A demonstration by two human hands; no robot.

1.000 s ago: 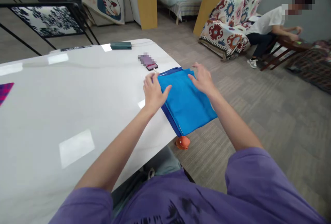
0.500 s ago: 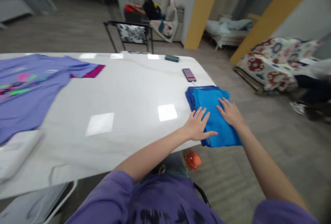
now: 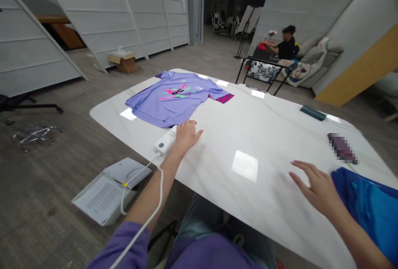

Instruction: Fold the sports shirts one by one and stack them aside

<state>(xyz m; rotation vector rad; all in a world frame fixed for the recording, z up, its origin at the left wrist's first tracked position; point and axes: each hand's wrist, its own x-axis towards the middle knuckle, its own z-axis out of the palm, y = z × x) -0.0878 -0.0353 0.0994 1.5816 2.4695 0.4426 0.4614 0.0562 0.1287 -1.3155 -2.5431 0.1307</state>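
My left hand (image 3: 186, 134) reaches across the white table (image 3: 248, 136) with fingers stretched out, resting beside a white power bank (image 3: 166, 141) and just short of a purple T-shirt (image 3: 174, 99) spread flat at the far left end. A white cable (image 3: 146, 202) runs from the power bank over my left arm. My right hand (image 3: 314, 186) hovers open, fingers spread, above the table next to the folded blue cloth (image 3: 367, 207) at the right edge. Neither hand holds anything.
A phone (image 3: 342, 148) and a dark teal case (image 3: 312, 112) lie at the table's far right. White papers or boxes (image 3: 108, 188) lie on the floor at the left. A black chair (image 3: 261, 70) stands behind the table; a person (image 3: 284, 47) sits by a sofa beyond it.
My view has swung left from the blue cloth to the purple T-shirt. My left hand left the blue cloth and reached to the power bank; my right hand lifted off the cloth.
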